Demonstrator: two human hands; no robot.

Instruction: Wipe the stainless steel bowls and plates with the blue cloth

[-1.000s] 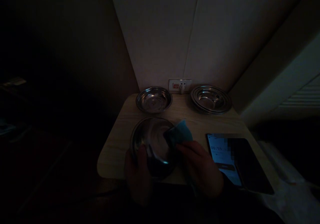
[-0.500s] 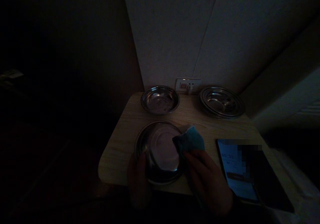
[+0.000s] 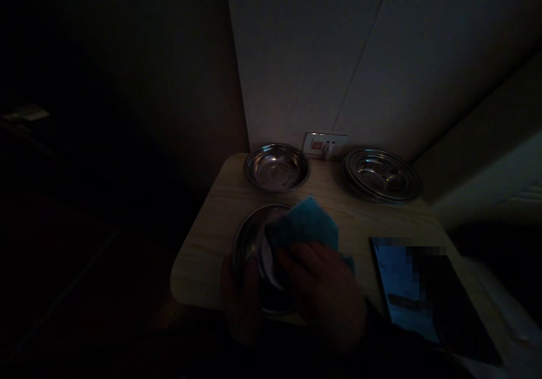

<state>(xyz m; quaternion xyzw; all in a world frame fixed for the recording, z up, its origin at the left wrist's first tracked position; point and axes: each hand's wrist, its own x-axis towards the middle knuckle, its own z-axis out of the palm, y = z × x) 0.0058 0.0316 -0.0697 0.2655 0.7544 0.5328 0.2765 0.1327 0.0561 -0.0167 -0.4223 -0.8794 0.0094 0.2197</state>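
Observation:
A shiny metal bowl [image 3: 249,233] lies upside down near the table's front edge. Its left rim is gripped by my left hand [image 3: 242,300], with the thumb over the outside. My right hand [image 3: 324,288] is closed on a teal cloth [image 3: 311,223] and presses it against the bowl's upturned base. Cloth and hand cover much of the bowl's right side. The fingers of my right hand are partly lost in the dim light.
A second metal bowl [image 3: 277,170] stands upright at the back. To its right is a stack of metal dishes [image 3: 381,177]. A tablet-like screen [image 3: 400,288] lies at the right. A socket with a plug [image 3: 325,145] sits on the wall behind the wooden table [image 3: 199,260].
My right hand has moved left with the cloth, from the bowl's right edge onto its base. My left hand keeps its hold. The view has shifted slightly.

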